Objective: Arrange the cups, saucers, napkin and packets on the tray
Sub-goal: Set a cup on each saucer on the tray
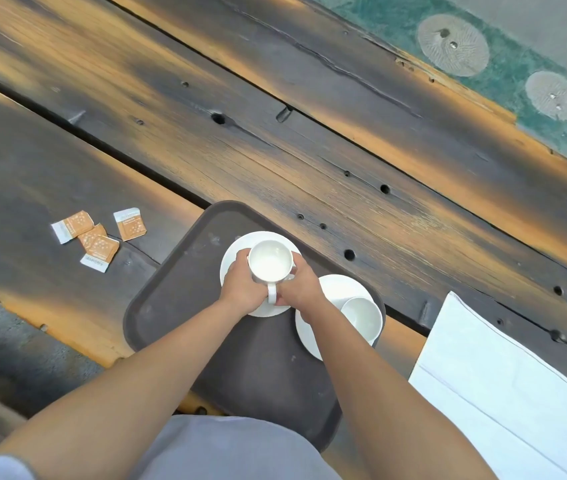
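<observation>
Both forearms reach in from the near edge, over a grey shirt (226,448), and meet at one white cup (271,260). Left hand (242,289), fingers curled round the cup's left wall; right hand (298,289), fingers wrapped round the right wall and closing in by the handle. So the cup is clamped between two hands, mouth up, nothing visible inside it, handle pointing straight back toward the person. Whether its base is touching down or just above, I cannot tell.

Beneath it, a white saucer (240,242), sitting in the far half of the dark brown tray (171,306). Just beside it toward the tray's right edge, a second saucer (335,289), with a second cup (361,315) on it, tipped toward the right and off centre, its inside bare. That saucer's rim runs out over the tray's right edge.

Tray itself: long axis running from the near edge of the tabletop away and to the left, far left corner reaching onto the planks of the wooden table (275,140).

Off the tray now. Left of it, well apart, four orange-and-white packets (98,237) lie flat on the wood, three overlapping in a loose pile, one alone just to their right. On the other side, a white napkin (503,386), lying flat near the table's right near corner, its long side slanting away to the left.
</observation>
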Demonstrator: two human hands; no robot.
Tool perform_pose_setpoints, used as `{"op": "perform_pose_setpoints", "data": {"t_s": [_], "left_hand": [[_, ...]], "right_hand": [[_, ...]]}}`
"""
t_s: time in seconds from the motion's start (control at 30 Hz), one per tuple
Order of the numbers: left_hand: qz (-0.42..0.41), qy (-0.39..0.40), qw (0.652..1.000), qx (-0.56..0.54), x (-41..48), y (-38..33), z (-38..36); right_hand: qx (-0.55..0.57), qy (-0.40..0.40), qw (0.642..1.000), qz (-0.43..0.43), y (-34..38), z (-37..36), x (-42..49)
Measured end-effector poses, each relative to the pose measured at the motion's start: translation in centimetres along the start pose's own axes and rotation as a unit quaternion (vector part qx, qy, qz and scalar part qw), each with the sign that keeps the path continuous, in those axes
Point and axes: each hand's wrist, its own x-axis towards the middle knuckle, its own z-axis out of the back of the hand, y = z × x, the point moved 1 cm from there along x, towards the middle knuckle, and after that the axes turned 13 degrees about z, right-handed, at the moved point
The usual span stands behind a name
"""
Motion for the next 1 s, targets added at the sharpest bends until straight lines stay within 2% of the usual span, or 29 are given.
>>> {"op": "perform_pose_setpoints", "data": {"t_s": [0.17,0.57,0.83,1.0], "left_hand": [[0.004,-0.009,1.0,0.006,-0.1,0.5,-0.7],[0.003,-0.034,0.999,0.004,-0.9,0.8,-0.7],[0.045,-0.02,0.999,-0.003,-3.6,2.5,-0.2],[0.04,-0.003,0.999,0.0,-6.4,4.9,-1.5]], "right_hand": [[-0.032,0.013,0.999,0.018,-0.6,0.4,0.0],[-0.051,-0.01,0.999,-0.008,-1.3,1.9,-1.5],[0.045,-0.032,0.998,-0.024,-1.4,2.0,-5.1],[0.122,-0.02,0.991,-0.045,-3.1,1.1,-9.1]]}}
